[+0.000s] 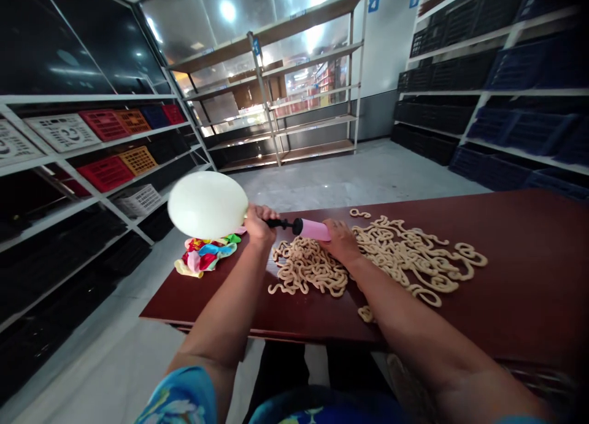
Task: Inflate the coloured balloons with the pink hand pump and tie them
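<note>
A big inflated white balloon (208, 204) hangs at the left edge of the table. My left hand (260, 223) is closed at the balloon's neck, with the black end of a hand balloon pump (315, 229) running into the same grip. My right hand (341, 241) is wrapped around the far end of the pump's pink barrel. Exactly how neck and pump meet is hidden by my left fingers. Beneath the pump lies a pile of tan, curled, rope-like pieces (313, 267). A second spread of these curled pieces (405, 252) extends to the right.
Uninflated colourful balloons (202, 257) lie in a heap on the left of the dark red table (519, 264). Metal shelving (276, 105) stands ahead. Crates, including a red crate (108, 173), fill the left racks; dark blue crates (524, 129) fill the right ones.
</note>
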{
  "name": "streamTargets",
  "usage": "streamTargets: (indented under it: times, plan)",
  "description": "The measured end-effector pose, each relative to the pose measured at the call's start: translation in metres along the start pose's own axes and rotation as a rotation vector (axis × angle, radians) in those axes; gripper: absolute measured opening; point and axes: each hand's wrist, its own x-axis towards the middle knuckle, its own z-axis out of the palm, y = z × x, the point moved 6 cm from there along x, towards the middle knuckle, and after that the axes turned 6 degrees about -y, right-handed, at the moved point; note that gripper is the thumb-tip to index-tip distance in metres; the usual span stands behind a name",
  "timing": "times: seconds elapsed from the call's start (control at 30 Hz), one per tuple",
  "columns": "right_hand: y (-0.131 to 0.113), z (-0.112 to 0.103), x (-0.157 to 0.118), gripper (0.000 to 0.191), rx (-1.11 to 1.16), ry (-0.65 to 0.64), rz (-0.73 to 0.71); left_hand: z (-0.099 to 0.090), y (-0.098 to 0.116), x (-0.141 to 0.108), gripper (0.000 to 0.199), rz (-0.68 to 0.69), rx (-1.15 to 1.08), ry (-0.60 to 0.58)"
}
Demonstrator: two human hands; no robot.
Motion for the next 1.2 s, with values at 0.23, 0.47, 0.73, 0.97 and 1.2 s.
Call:
streamTargets:
  times: [0.23,0.47,0.73,0.97,1.2]
  plan:
    - [0.0,0.003,0.001,0.04,-0.011,0.004,-0.064,-0.004,-0.009,-0.001,0.047,-0.034,-0.007,-0.002]
    - [0.003,-0.001,0.001,0.039,-0.019,0.009,-0.04,-0.032,0.071,0.026,0.045,0.07,-0.008,0.095]
    - [0.001,0.0,0.001,0.035,0.0,0.011,-0.005,-0.026,0.062,0.024,0.049,0.069,-0.032,0.032]
    - [-0.007,-0.003,-0.003,0.037,-0.008,0.038,-0.082,-0.015,-0.013,-0.004,0.049,-0.018,-0.042,-0.043]
    - [-0.007,-0.009,-0.003,0.037,-0.029,0.057,-0.108,-0.017,0.009,0.008,0.046,-0.031,-0.052,0.023]
